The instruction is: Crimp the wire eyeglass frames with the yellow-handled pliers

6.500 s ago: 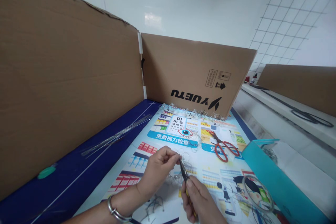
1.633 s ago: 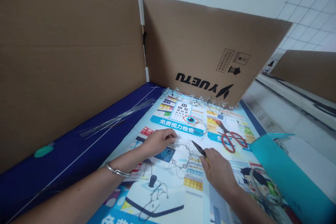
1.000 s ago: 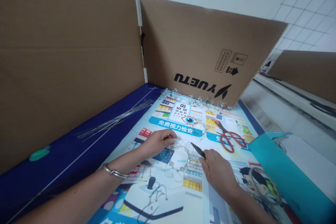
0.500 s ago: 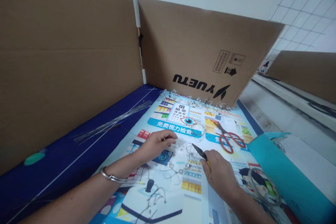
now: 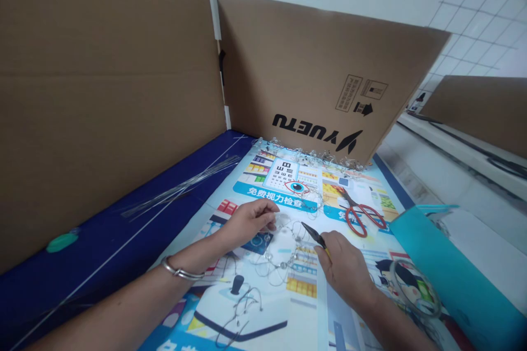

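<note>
My left hand [image 5: 252, 223] is closed in a pinch on a loop of thin wire with clear beads [image 5: 283, 265], at the middle of the printed sheet. The loop hangs or lies just below and to the right of those fingers; I cannot tell whether it touches the sheet. My right hand [image 5: 348, 260] is wrapped round needle-nose pliers [image 5: 314, 234] with dark jaws and a bit of yellow handle showing. Their tip points up and left, near the loop's right side. Whether the jaws touch wire is unclear.
Red-handled scissors [image 5: 356, 219] lie beyond my right hand. Straight wires [image 5: 181, 186] rest on the blue surface at left. Beaded wire pieces [image 5: 325, 160] line the cardboard wall [image 5: 313, 66]. A turquoise box [image 5: 444, 263] and a coil [image 5: 415, 290] are at right. More bent wire [image 5: 242, 307] lies in front.
The view has shifted slightly. Both hands keep their holds, and the beaded loop stays between them in nearly the same place.
</note>
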A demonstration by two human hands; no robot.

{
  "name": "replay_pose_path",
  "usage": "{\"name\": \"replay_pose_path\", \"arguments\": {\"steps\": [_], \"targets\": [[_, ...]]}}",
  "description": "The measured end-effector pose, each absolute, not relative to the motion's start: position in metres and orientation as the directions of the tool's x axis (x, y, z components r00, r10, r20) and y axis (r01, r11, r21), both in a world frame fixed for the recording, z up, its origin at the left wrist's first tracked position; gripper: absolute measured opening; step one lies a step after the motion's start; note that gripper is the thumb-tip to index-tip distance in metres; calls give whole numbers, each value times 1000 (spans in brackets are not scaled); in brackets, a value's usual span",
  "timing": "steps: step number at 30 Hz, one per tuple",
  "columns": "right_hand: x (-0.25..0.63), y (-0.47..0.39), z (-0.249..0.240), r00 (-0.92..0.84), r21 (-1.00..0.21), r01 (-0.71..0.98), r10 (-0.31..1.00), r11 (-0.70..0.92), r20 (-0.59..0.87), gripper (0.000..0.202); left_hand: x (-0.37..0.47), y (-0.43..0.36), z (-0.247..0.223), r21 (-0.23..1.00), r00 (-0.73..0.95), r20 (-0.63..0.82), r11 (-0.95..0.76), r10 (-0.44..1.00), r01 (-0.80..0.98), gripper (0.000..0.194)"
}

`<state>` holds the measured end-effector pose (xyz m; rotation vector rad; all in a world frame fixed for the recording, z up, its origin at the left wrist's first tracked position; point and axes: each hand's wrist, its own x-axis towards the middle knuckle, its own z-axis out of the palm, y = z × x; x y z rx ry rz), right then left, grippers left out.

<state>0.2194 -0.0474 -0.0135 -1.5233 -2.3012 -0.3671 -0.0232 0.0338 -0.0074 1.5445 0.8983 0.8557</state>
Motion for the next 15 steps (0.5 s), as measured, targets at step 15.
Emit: {"name": "replay_pose_path", "arguments": {"steps": [15], "targets": [[217, -47, -12, -350, 18, 929, 862, 370, 368, 23, -17, 35, -23, 1000, 459, 8, -16, 889, 14, 12]]}}
